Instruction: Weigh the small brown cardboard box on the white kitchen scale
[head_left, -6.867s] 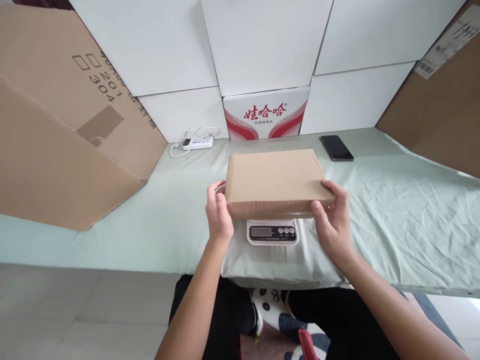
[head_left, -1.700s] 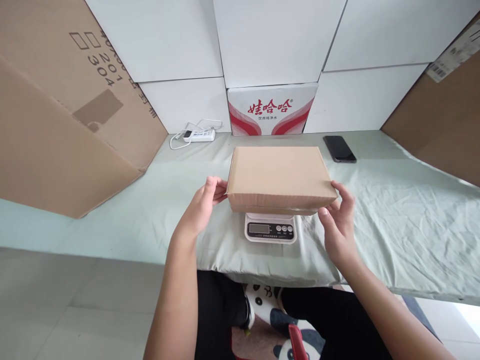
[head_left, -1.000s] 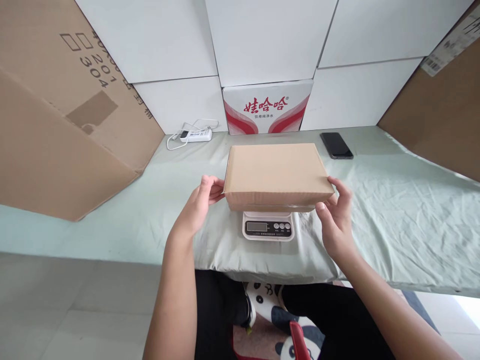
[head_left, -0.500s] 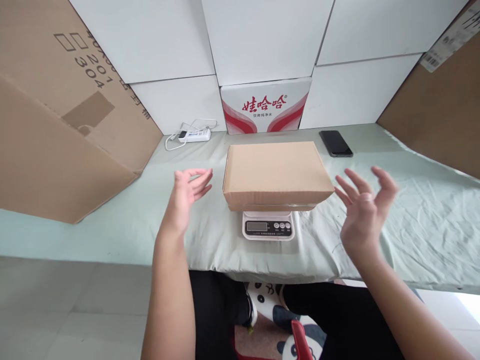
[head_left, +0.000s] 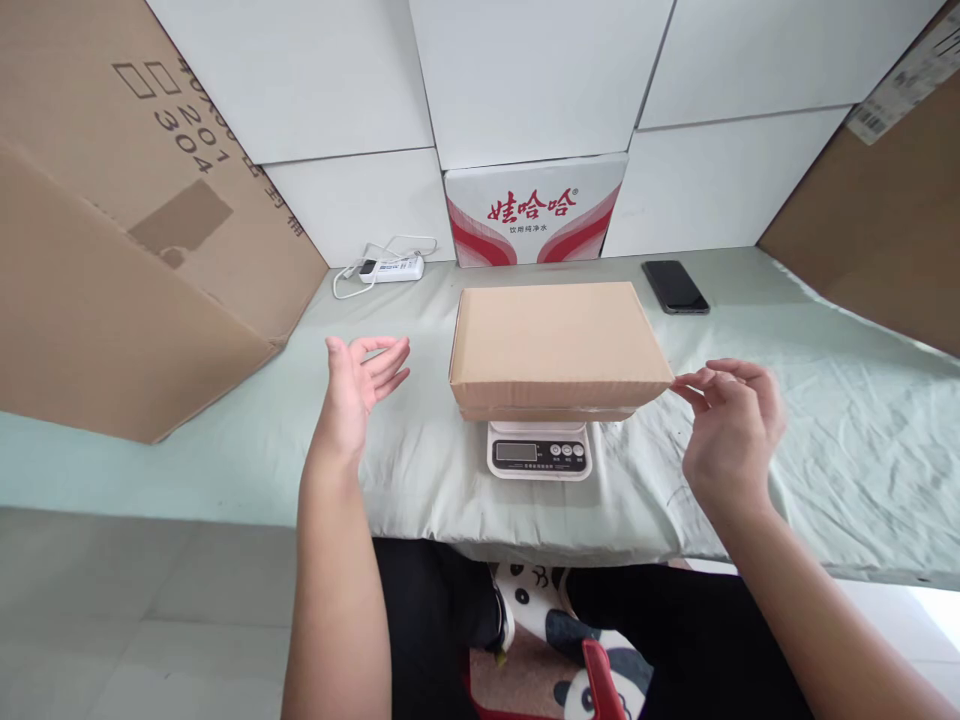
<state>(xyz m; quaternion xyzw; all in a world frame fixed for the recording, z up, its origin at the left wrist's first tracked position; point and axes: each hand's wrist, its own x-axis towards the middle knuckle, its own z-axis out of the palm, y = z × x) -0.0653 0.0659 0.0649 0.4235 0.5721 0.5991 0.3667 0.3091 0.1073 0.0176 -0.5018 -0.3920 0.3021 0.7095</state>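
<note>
Head view: both hands have come off the cardboard box (head_left: pixel 559 345), and it now sits alone on the little scale (head_left: pixel 540 452). The left hand (head_left: pixel 358 385) hovers left of the box, fingers spread and empty, clear of it. The right hand (head_left: pixel 731 430) hangs at the box's near right corner, fingers loosely curled, holding nothing, fingertips just beside that corner. Let go a moment ago, the box now rests its whole weight on the scale. Behind the box a phone (head_left: pixel 675 287) lies to the right.
</note>
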